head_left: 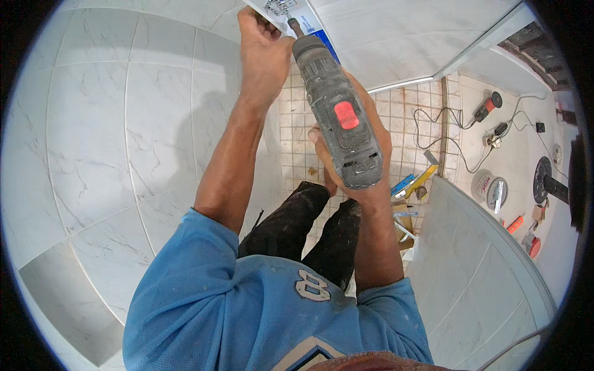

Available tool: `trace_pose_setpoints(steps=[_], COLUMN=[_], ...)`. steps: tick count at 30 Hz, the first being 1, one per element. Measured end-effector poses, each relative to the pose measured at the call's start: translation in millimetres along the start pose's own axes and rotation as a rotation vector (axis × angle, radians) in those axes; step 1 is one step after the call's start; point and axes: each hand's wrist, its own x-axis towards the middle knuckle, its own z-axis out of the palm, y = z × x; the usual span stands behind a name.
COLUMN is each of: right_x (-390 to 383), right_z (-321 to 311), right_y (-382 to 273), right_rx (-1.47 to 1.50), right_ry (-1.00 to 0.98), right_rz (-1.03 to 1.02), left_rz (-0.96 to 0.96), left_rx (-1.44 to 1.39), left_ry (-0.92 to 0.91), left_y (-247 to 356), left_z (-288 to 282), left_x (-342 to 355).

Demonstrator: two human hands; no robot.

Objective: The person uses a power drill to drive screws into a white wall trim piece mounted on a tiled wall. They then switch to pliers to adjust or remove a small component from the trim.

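Note:
A dark grey cordless drill (337, 111) with a red switch on top is gripped in my right hand (382, 139), whose fingers wrap around the handle under its body. Its chuck and long bit (295, 26) point up and away, toward a white panel (303, 15) with blue print at the far edge. Small shiny metal parts show at the bit's end; whether the tip touches them I cannot tell. My left hand (263, 46) is closed at that panel's left edge, fingers curled and thumb close to the bit. What lies behind those fingers is hidden.
Marbled wall tiles (86, 117) rise on the left, above a recessed niche (68, 297). Right of my legs, hand tools (411, 185) lie on the small-tiled floor (405, 111). Beyond a low partition (482, 229) are an angle grinder (487, 106), trailing cables and a bucket (486, 185).

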Motion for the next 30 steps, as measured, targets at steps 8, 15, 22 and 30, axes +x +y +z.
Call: trace_pose_setpoints(steps=[8, 15, 22, 30], right_x=[6, 2, -4, -14], right_z=[7, 15, 29, 40], right_y=[5, 11, 16, 15], right_rx=[-0.034, 0.07, 0.086, -0.166], right_ry=[0.032, 0.006, 0.083, 0.325], right_rz=[-0.077, 0.147, 0.182, -0.008], left_rz=[0.034, 0.005, 0.105, 0.004], left_rx=[0.018, 0.062, 0.02, -0.023], left_ry=[-0.019, -0.023, -0.045, -0.108], left_y=[-3, 1, -8, 4], left_z=[0, 0, -2, -16], left_x=[0, 3, 3, 3])
